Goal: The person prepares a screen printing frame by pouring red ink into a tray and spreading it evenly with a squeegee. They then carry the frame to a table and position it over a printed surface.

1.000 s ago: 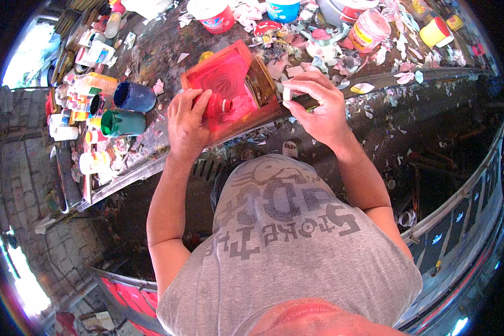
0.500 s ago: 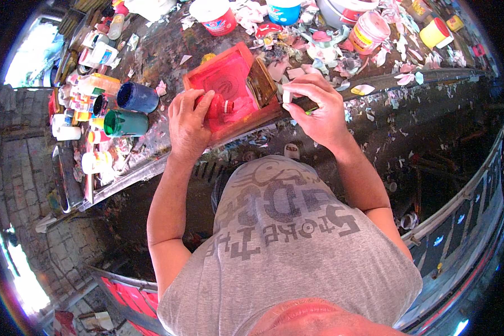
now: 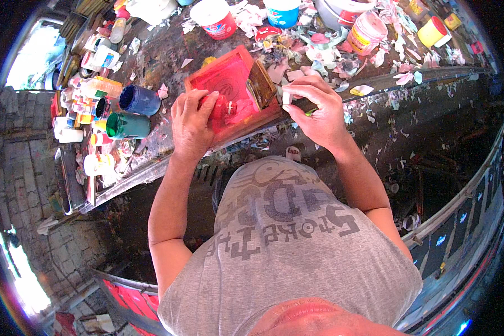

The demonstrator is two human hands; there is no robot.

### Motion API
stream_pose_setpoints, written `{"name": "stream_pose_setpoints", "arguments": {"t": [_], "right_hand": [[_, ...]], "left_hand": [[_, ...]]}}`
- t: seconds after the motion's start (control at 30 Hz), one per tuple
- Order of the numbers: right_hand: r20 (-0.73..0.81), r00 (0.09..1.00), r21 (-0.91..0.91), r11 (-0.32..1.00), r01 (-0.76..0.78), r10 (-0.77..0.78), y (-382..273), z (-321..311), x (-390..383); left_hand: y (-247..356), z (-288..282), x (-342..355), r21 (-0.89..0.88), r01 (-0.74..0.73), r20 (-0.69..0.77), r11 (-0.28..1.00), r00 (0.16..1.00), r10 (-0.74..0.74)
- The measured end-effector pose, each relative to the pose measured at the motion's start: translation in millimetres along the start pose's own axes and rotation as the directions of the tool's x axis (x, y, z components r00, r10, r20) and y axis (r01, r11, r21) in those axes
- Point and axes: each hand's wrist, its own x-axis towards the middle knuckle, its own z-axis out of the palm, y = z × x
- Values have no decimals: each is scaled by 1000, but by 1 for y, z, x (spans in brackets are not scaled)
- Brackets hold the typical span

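Note:
My left hand (image 3: 193,126) is closed round a small red bottle (image 3: 222,111), tilted with its neck to the right. The bottle is over the near left part of a shallow wooden screen-printing frame (image 3: 246,133), red-stained inside. Against the frame's right side leans a wooden-handled squeegee (image 3: 261,84), smeared with paint. To the right of the frame, my right hand (image 3: 322,115) pinches a small white piece (image 3: 287,98), like a cap, between thumb and forefinger. Something bright green (image 3: 311,112) shows by its palm; its kind is hidden.
Paint jars, one blue (image 3: 138,100) and one green (image 3: 128,125), crowd the bench's left end with several bottles. Along the back are a red-and-white tub (image 3: 214,21), a blue-and-white tub (image 3: 282,13) and a pink jar (image 3: 367,33). Paper scraps (image 3: 406,78) litter the bench (image 3: 171,42).
My left hand and the red bottle have shifted slightly right, and the bottle's neck looks a little more turned. The right hand keeps its pinch on the white piece.

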Motion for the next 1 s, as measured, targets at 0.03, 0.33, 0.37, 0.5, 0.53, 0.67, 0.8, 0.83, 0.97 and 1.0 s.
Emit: {"name": "stream_pose_setpoints", "arguments": {"t": [0.03,0.33,0.37,0.5,0.53,0.67,0.8,0.83,0.97,1.0], "right_hand": [[-14,1000,12,1000,5,-5,0,0,0],[9,1000,-9,1000,16,-16,1,-4,-1],[9,1000,-13,1000,16,-16,1,-4,-1],[17,999,-6,999,31,-31,0,-5,0],[24,998,-8,999,53,-52,-1,-4,0],[54,999,36,999,0,-2,-6,5,0],[82,993,38,996,78,-81,-11,32,5],[91,992,37,996,83,-86,-12,41,9],[131,986,13,994,106,-107,-15,72,23],[134,984,14,993,116,-117,-17,76,26]], "left_hand": [[1,0,1,5,1,1,1000,1000,-1],[7,-1,4,-19,-6,-10,1000,1000,6],[8,0,4,-25,6,-7,1000,1000,-6],[6,2,-2,-74,87,-4,993,996,-87],[5,2,-4,-89,115,2,989,993,-115],[0,1,-17,-175,207,-8,963,977,-212],[-2,1,-22,-319,294,5,901,951,-309],[-1,1,-21,-363,315,20,877,944,-331],[7,0,-17,-524,345,53,778,926,-375],[9,-1,-16,-541,347,63,766,925,-375]]}}
